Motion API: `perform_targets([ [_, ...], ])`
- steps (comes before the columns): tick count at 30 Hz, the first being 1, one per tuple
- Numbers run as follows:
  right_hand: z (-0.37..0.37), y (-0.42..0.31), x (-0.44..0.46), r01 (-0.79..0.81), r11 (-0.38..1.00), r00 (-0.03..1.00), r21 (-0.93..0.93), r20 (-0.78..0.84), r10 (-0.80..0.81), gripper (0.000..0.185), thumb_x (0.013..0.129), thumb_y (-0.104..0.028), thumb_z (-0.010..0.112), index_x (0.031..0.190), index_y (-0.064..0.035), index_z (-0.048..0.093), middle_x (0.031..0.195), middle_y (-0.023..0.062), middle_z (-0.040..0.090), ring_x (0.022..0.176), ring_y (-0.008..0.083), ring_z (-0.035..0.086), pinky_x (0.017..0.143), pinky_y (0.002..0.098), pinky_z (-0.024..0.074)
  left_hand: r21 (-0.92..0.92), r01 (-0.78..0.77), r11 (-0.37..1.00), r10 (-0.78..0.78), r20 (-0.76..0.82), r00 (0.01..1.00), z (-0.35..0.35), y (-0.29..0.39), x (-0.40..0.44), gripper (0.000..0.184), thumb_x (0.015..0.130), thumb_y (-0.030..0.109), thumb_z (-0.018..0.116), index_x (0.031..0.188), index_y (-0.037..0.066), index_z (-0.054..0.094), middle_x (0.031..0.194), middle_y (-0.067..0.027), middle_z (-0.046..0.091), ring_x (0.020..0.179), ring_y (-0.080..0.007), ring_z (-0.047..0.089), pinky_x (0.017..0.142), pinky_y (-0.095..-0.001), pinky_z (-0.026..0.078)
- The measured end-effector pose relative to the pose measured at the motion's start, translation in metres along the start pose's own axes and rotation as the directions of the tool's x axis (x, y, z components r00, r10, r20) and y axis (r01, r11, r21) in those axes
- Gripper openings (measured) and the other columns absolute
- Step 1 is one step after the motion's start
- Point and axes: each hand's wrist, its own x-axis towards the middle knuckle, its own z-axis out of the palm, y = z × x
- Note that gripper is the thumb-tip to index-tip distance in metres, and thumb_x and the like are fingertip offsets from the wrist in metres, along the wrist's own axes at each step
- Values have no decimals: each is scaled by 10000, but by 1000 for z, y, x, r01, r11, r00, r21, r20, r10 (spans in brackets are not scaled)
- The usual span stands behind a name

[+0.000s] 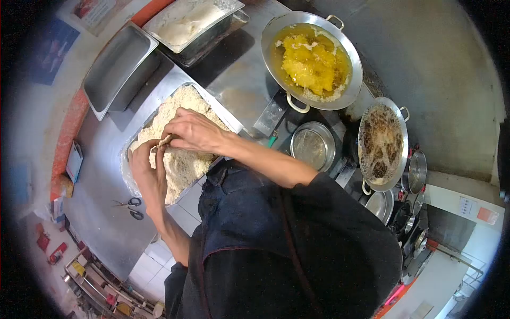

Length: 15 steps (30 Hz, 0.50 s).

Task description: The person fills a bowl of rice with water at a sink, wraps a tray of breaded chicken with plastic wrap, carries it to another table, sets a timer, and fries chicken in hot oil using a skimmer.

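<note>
Over a metal tray [232, 121] filled with pale crumbly flour [187, 171], both hands meet at a small flour-coated piece [166, 141]. What lies under its coating I cannot make out. My right hand [194, 131] pinches the piece from above, its fingers bent and pressed together. My left hand [147, 169] grips the near-left end between thumb and fingers. The piece is mostly hidden by the fingers. Flour reaches up around the fingertips and heaps toward the tray's far side.
A deep steel pan [123, 69] and a flour-dusted pan [194, 24] stand behind the tray. Scissors [130, 208] lie on the steel counter [101, 175]. To the right, two wide pans hold bubbling oil, one with a yellow mass [311, 61], one with brown pieces [381, 141]; a round strainer [313, 146] sits between.
</note>
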Motion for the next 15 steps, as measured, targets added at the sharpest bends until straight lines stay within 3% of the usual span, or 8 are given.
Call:
perform_targets([
  [4, -18, -6, -12, -31, 999, 998, -9, -46, 30, 208, 780, -177, 739, 957, -77, 692, 891, 65, 675, 908, 240, 568, 813, 342, 483, 1, -15, 1000, 15, 30, 999, -4, 18, 2, 258, 889, 118, 672, 1129, 39, 617, 1135, -119, 642, 1071, -286, 589, 1074, -470, 337],
  [6, -49, -15, -26, -145, 989, 970, -18, -202, 139, 218, 810, -193, 735, 991, -77, 700, 910, 84, 675, 941, 242, 593, 824, 348, 490, -171, 7, 985, -38, -177, 983, -7, 30, 2, 428, 879, 126, 694, 1265, 11, 551, 1273, -148, 589, 1176, -277, 558, 1082, -430, 338],
  [9, -131, -25, -57, -421, 905, 872, -53, -297, 388, 237, 845, -248, 736, 1004, -73, 720, 951, 106, 681, 906, 228, 631, 823, 348, 507, -219, 80, 972, -126, -206, 970, -5, 14, -4, 539, 878, 132, 707, 1346, -16, 483, 1330, -177, 546, 1228, -279, 527, 1073, -395, 351],
  [11, -179, -4, -89, -511, 855, 773, 88, -389, 502, 196, 860, -188, 727, 982, -35, 712, 908, 66, 681, 848, 141, 628, 777, 284, 511, -279, 122, 953, -187, -220, 957, 1, 1, -13, 527, 902, 130, 682, 1363, -4, 465, 1331, -177, 546, 1244, -280, 520, 1065, -396, 363],
  [13, -234, 14, -120, -587, 808, 716, 54, -432, 549, 233, 868, -189, 725, 1008, -4, 694, 899, 51, 681, 812, 120, 614, 752, 248, 487, -284, 258, 923, -325, -223, 919, 3, -5, -24, 540, 917, 129, 662, 1388, -2, 431, 1341, -176, 534, 1235, -280, 518, 1054, -398, 374],
  [15, -271, 59, -154, -690, 722, 606, -49, -584, 540, 345, 850, -249, 738, 1058, 21, 687, 912, 87, 696, 813, 143, 622, 753, 298, 493, -336, 282, 899, -364, -211, 907, 6, -5, -35, 557, 924, 140, 651, 1403, -1, 404, 1346, -181, 519, 1227, -276, 514, 1048, -402, 380],
])
